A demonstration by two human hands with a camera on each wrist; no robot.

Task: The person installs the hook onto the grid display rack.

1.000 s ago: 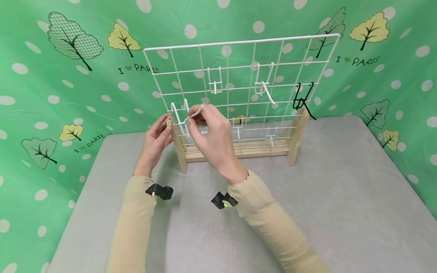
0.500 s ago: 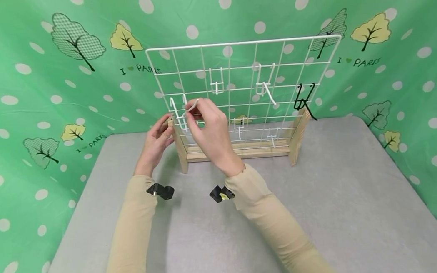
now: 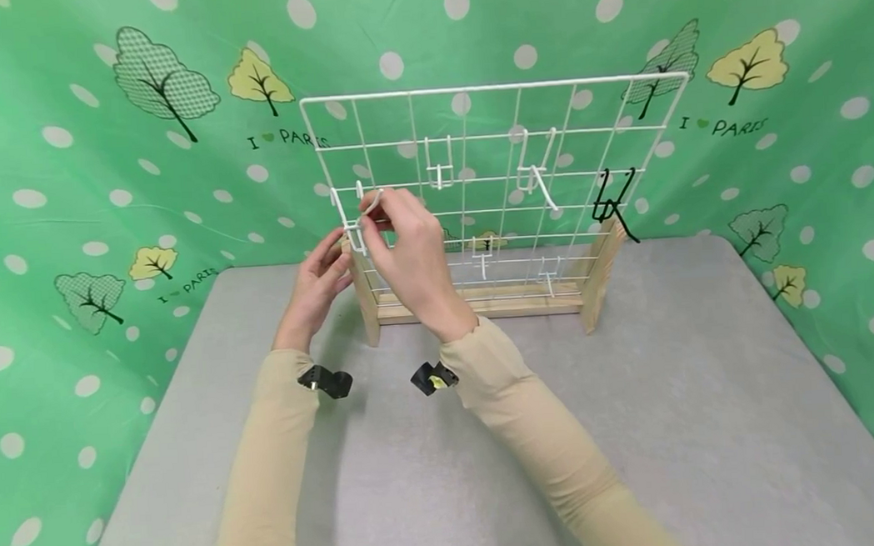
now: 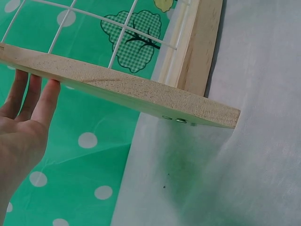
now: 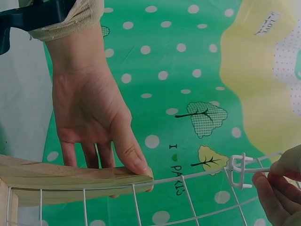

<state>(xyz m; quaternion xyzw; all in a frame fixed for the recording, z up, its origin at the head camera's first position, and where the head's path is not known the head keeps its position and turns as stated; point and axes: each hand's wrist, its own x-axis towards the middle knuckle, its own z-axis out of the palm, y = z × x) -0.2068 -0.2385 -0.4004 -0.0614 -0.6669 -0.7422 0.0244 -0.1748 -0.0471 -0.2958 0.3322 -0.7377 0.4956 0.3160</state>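
A white wire grid panel (image 3: 493, 87) stands in a wooden frame on the table. My right hand (image 3: 415, 253) pinches the prong of a white wire hook (image 5: 236, 170) between thumb and fingers. The hook's two bent tops are at the grid's left edge wire; whether they are seated over a wire I cannot tell. My left hand (image 3: 312, 296) holds the top of the left wooden upright (image 4: 117, 89). In the right wrist view its thumb lies on the post's near side, with the fingers behind.
Several other white hooks, one a double-topped hook with a long prong (image 3: 542, 187), hang on the grid. A black hook (image 3: 609, 204) hangs near the right upright (image 3: 597, 284). Grey cloth covers the table (image 3: 715, 390); a green patterned curtain (image 3: 199, 187) surrounds it.
My right hand has lifted the white hook and moved it left, up to the grid's left edge. The left hand stays on the upright. The head view has shifted slightly.
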